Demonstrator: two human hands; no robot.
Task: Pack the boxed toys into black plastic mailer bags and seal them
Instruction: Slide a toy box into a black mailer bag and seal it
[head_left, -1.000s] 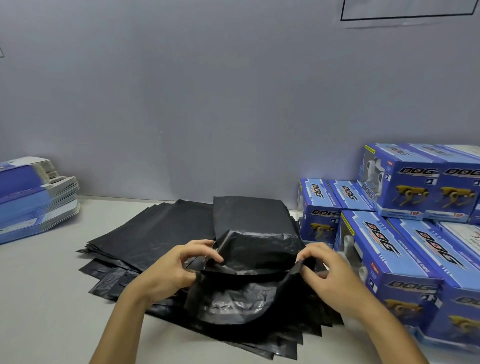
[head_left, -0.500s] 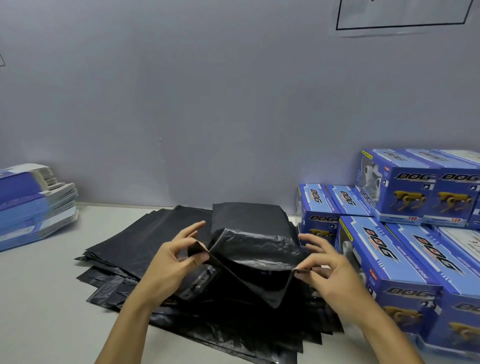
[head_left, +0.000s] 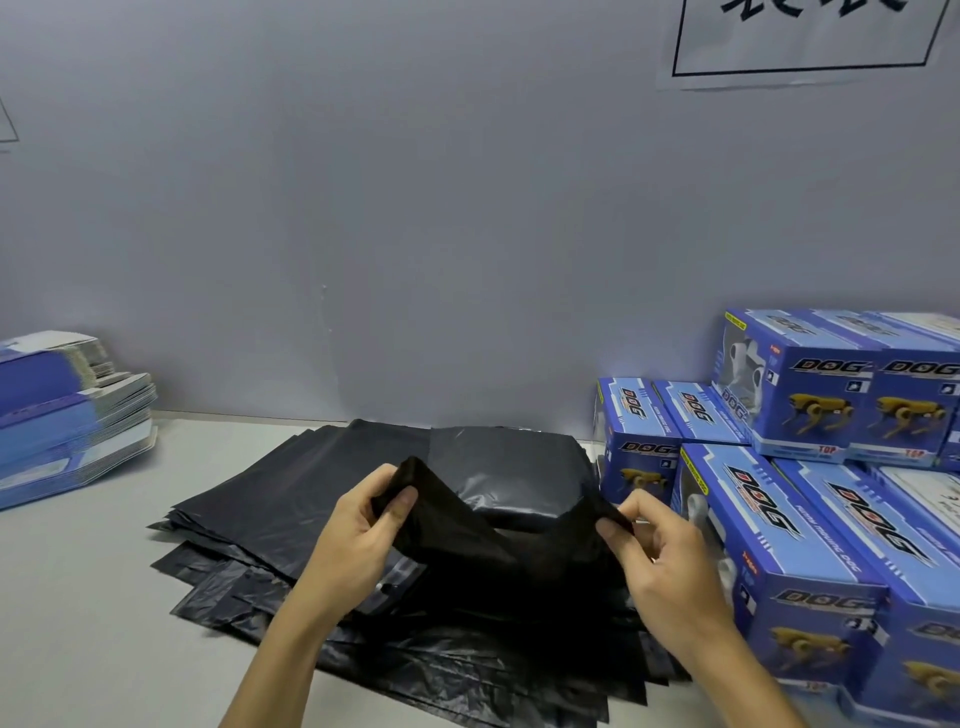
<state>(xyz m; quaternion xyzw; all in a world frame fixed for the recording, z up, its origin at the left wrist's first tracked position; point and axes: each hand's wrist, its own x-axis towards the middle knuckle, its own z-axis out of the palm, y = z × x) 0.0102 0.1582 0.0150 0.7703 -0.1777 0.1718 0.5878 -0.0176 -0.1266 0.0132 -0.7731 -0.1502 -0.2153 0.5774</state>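
Flattened blue cartons sit stacked at the far left of the table, well apart from my work. Moving right, a fanned pile of black mailer bags covers the middle, so the next bag is always within reach. My left hand pinches one corner of the open flap of the bag I am filling, thumb over the plastic. The boxed toy already lies inside that bag, bulging squarely behind the flap on top of the pile. My right hand pinches the opposite corner, fingers curled on the edge. I judge that I hold both corners taut so the flap can fold down flat over the box and seal without wrinkles. Further right, unpacked blue DOG toy boxes are stacked just beside my right hand, crowding that elbow. A paper sign hangs on the wall above them.
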